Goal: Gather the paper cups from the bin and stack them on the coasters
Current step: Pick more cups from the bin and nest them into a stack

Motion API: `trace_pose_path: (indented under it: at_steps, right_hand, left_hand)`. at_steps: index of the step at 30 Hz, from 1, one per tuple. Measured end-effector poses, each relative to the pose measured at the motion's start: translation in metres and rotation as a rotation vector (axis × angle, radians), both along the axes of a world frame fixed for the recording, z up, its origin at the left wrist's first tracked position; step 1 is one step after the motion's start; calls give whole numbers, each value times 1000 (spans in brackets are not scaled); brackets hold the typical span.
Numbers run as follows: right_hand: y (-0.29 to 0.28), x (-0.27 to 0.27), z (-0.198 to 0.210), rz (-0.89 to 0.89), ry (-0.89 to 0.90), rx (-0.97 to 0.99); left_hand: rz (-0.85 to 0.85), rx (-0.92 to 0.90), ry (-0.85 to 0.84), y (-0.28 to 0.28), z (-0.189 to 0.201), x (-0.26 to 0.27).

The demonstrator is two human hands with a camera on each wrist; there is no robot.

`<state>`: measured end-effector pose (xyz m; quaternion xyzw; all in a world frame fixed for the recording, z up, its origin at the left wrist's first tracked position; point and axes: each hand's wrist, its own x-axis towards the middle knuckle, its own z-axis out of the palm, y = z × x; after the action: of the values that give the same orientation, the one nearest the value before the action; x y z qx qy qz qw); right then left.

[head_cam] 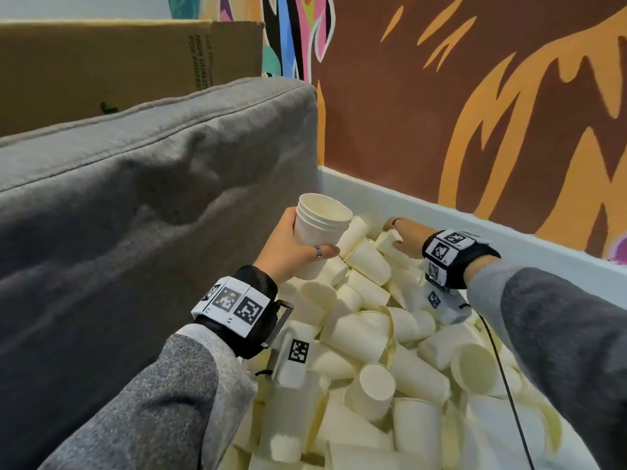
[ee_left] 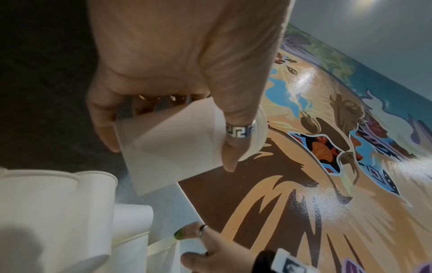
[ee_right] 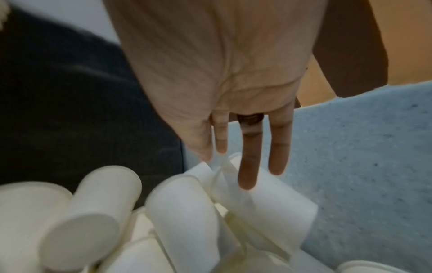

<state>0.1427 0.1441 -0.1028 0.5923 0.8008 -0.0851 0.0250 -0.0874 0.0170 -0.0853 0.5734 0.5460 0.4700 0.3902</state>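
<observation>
My left hand [head_cam: 290,247] grips a short stack of nested white paper cups [head_cam: 322,222], upright with the mouth up, above the bin's left end. In the left wrist view the thumb and fingers wrap the stack [ee_left: 173,146]. My right hand [head_cam: 405,234] reaches to the far side of the pile, its fingers [ee_right: 247,166] straight and spread over a cup lying on its side [ee_right: 268,199] against the bin wall. The picture there is blurred. Several loose paper cups [head_cam: 373,351] fill the white bin [head_cam: 441,215]. No coasters are in view.
A grey cushion [head_cam: 152,198] stands right against the bin's left side. Behind it is a cardboard box [head_cam: 101,62]. A painted mural wall [head_cam: 475,113] rises behind the bin. A black cable [head_cam: 505,378] runs from my right wrist over the cups.
</observation>
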Motion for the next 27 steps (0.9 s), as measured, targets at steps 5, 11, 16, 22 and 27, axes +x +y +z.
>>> trace_pose_path:
  at_steps: [5, 11, 16, 22, 27]
  right_hand:
    - [12, -1, -25, 61, -135, -21]
    - [18, 4, -29, 40, -166, 49]
    - [12, 15, 3, -12, -78, 194]
    - [-26, 5, 77, 94, 495, 542]
    - [-73, -25, 122, 251, 883, 551]
  left_hand:
    - [8, -14, 2, 3, -1, -1]
    - [9, -8, -3, 0, 4, 0]
    - [0, -8, 9, 0, 7, 2]
    - [-15, -5, 17, -5, 10, 6]
    - [-1, -7, 12, -12, 16, 9]
